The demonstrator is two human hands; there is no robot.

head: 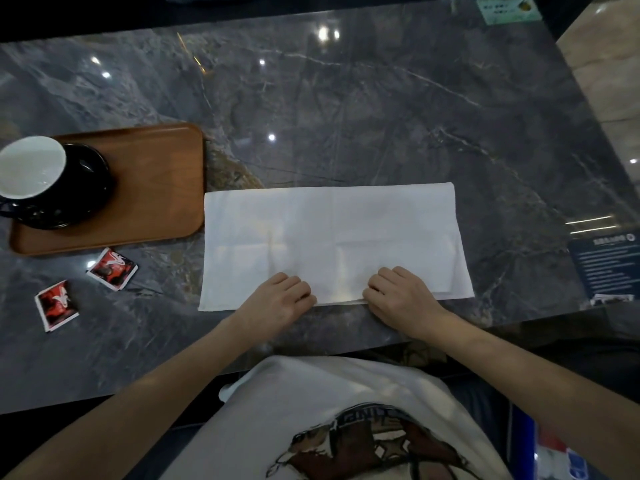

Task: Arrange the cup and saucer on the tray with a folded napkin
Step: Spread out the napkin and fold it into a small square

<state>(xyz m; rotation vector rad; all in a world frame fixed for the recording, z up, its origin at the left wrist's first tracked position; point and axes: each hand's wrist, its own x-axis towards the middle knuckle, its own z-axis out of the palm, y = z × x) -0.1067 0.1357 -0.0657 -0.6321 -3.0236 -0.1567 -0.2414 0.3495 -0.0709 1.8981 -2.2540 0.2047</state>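
Note:
A white napkin (pixel 332 230) lies flat on the dark marble table, folded into a wide rectangle. My left hand (pixel 280 299) and my right hand (pixel 398 294) rest on its near edge, fingers curled and pinching the cloth there. At the left stands a brown wooden tray (pixel 166 188). On it sits a black saucer (pixel 93 188) carrying a black cup (pixel 33 168) with a white inside, its handle pointing toward the left edge of the view.
Two red sachets (pixel 112 268) (pixel 57 304) lie on the table below the tray. A dark printed card (pixel 606 265) sits at the right edge, and a green card (pixel 507 8) at the far right corner. The table's near edge runs just behind my wrists.

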